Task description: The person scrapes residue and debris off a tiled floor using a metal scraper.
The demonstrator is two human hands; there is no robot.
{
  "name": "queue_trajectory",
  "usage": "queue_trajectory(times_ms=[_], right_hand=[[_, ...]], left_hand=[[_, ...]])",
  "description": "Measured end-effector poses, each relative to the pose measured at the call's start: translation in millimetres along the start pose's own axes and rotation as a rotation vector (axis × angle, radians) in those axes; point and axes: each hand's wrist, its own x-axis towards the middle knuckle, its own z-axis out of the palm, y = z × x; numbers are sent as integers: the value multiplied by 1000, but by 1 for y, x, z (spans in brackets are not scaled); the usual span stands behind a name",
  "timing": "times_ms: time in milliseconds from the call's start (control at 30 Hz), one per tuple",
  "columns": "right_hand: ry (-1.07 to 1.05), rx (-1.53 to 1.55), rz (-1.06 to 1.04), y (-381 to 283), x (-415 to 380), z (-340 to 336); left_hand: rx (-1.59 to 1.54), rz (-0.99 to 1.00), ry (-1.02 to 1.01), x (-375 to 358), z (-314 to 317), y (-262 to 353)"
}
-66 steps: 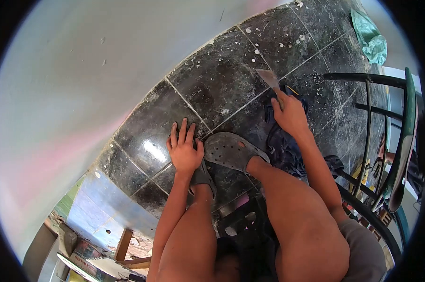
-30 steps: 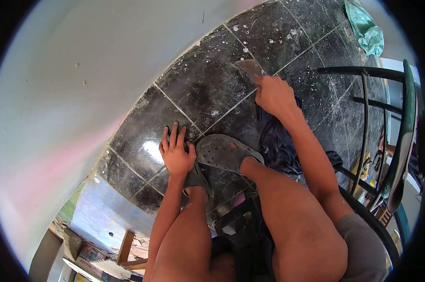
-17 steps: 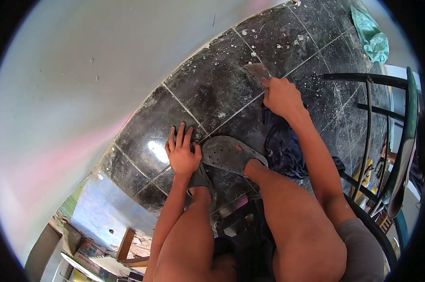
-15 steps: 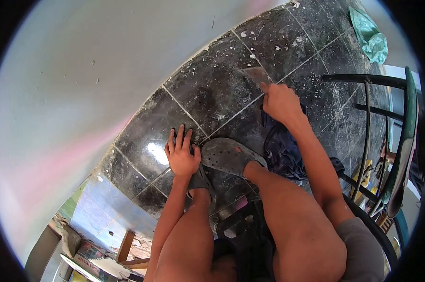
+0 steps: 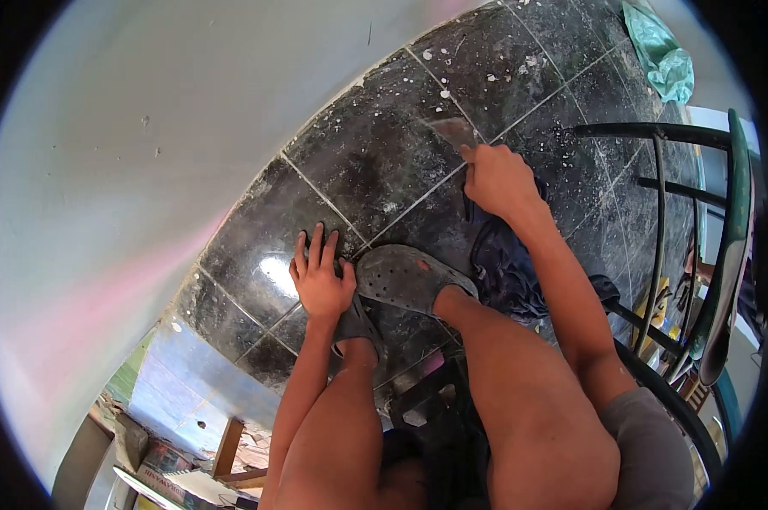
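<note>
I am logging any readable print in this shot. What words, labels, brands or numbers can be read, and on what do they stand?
No text here reads clearly.
Box or printed sheet at the lower left: lettering shows, too small and blurred to read.
Scraper, grey clog, dark cloth, green bag: no markings visible.

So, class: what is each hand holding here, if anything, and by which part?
The right hand grips a scraper by its handle, blade on the black tiled floor. The left hand holds nothing; it lies flat on the floor.
</note>
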Motion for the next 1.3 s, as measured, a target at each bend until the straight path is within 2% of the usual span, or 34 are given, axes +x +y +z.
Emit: queue_trajectory(times_ms=[67, 267, 467, 567, 767, 1000, 1167, 1300], right_hand=[[63, 11, 4, -2, 10, -1], [-27, -14, 11, -7, -2, 0], [51, 6, -16, -10, 13, 0], [-41, -30, 5, -13, -1, -3], [33, 37, -4, -4, 18, 2], [-37, -4, 14, -6, 2, -1], [24, 45, 21, -7, 30, -13], [22, -19, 8, -6, 13, -1]], left_hand=[[-1, -2, -3, 1, 1, 2], [-11, -23, -12, 1, 2, 1], [-18, -10, -14, 1, 0, 1], [-23, -22, -13, 1, 0, 2], [-15, -16, -17, 1, 1, 0], [-11, -23, -13, 0, 1, 0], [-5, -8, -8, 1, 0, 2], [-4, -22, -5, 2, 0, 2]])
